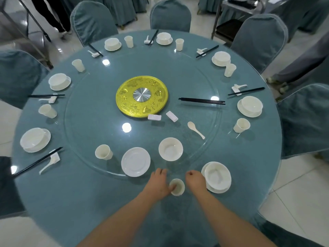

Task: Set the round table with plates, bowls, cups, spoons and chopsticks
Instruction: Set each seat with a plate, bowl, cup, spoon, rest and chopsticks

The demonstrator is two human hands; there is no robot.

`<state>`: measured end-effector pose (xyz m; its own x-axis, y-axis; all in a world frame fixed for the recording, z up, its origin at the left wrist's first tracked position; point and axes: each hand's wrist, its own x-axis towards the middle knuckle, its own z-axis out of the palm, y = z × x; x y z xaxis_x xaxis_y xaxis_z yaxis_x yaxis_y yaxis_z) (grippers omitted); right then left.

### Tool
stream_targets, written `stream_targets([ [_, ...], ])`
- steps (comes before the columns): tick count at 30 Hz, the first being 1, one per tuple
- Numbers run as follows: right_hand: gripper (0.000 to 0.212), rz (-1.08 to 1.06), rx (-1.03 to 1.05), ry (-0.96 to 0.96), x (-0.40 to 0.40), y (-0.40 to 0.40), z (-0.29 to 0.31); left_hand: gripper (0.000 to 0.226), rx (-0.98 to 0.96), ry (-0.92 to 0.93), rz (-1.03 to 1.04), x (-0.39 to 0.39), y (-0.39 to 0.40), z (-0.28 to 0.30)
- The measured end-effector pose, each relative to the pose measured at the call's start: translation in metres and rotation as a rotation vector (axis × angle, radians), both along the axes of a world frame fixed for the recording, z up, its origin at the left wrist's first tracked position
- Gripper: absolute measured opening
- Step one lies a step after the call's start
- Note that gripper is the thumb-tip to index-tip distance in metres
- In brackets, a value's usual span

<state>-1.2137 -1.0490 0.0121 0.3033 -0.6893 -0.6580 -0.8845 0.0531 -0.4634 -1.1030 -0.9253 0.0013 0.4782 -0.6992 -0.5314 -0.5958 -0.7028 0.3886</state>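
Note:
A small white cup (pixel 176 187) stands on the teal cloth at the near edge of the round table (pixel 99 202). My left hand (pixel 160 182) is on its left with the thumb against the cup's rim and the fingers curled. My right hand (pixel 195 181) lies just right of the cup, fingers curled, holding nothing. Beside it sits a bowl on a plate (pixel 217 177). On the glass turntable (pixel 85 122) lie a loose plate (pixel 135 161), a bowl (pixel 170 148), a cup (pixel 103 152), a spoon (pixel 195 129), two white rests (pixel 154 117) and a bundle of black chopsticks (pixel 202 101).
Several places around the rim hold a bowl on a plate, a cup, a spoon on a rest and chopsticks. A gold disc (pixel 142 97) marks the centre. Teal-covered chairs (pixel 170 15) ring the table. A person's legs (pixel 53 16) stand at the far left.

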Motion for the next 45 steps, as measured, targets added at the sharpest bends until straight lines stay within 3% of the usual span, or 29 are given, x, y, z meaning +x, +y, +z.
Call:
stream_targets([
  [4,0.028,0.039,-0.021,-0.033,0.016,-0.018,0.004,0.044,-0.01,-0.049,-0.032,0.026,-0.002,0.002],
  [10,0.04,0.138,-0.016,0.018,0.032,-0.037,-0.001,0.071,0.162,-0.088,-0.192,0.038,-0.004,-0.015],
  [17,0.043,0.227,-0.031,0.088,0.043,-0.05,-0.012,0.073,0.284,-0.111,-0.229,0.042,-0.001,-0.023],
  [38,0.038,0.402,-0.061,0.106,0.067,-0.018,-0.011,0.06,0.302,-0.116,-0.052,0.083,0.06,-0.022],
  [45,0.038,0.378,-0.078,0.112,0.067,-0.015,-0.009,0.065,0.302,-0.1,0.138,0.104,0.085,-0.019],
])
